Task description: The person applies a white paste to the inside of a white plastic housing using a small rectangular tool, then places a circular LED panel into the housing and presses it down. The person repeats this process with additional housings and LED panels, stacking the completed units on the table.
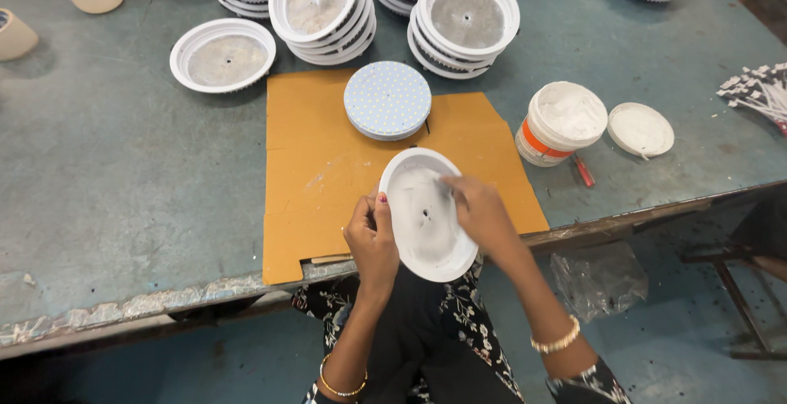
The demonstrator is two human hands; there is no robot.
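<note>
Midway, the left hand (373,240) gripped 1 white housing (426,215) while the right hand (479,211) smeared paste inside; uncoated housing stacks (320,6) waited upper centre on the table (115,166).

The left hand (373,236) is covering part of the left rim of the white round housing (426,215), and the right hand (479,211) is hiding a patch of its inside, so the fingertips there are not showing. The housing's underside is facing away. The top edge is cutting off the rear stacks of housings (320,2). The left edge is clipping a roll of tape (12,35). The right edge is cropping a bundle of white wires (758,92). The bucket (561,125) is hiding most of a red tool (584,172).
</note>
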